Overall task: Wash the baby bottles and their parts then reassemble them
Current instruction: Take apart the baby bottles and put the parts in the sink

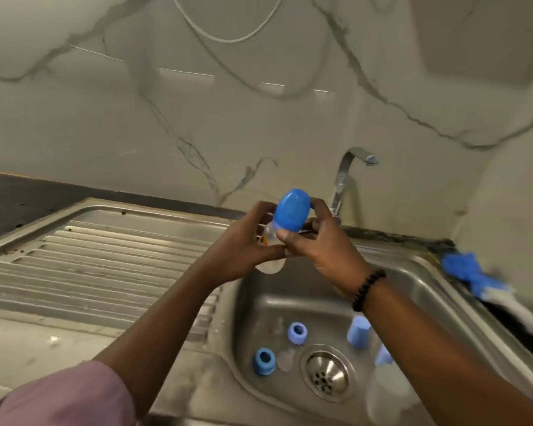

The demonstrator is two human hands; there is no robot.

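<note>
Over the sink (413,272), the left hand (243,250) grips the bottle (270,233) steady while the right hand (314,244) grasps its blue cap (291,210), probably to twist it.

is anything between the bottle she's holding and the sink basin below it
Nothing visible blocks it. Both hands, left and right, hold the capped bottle in open air over the basin's back edge. On the basin floor lie two blue rings and a blue cap, beside the drain.
</note>
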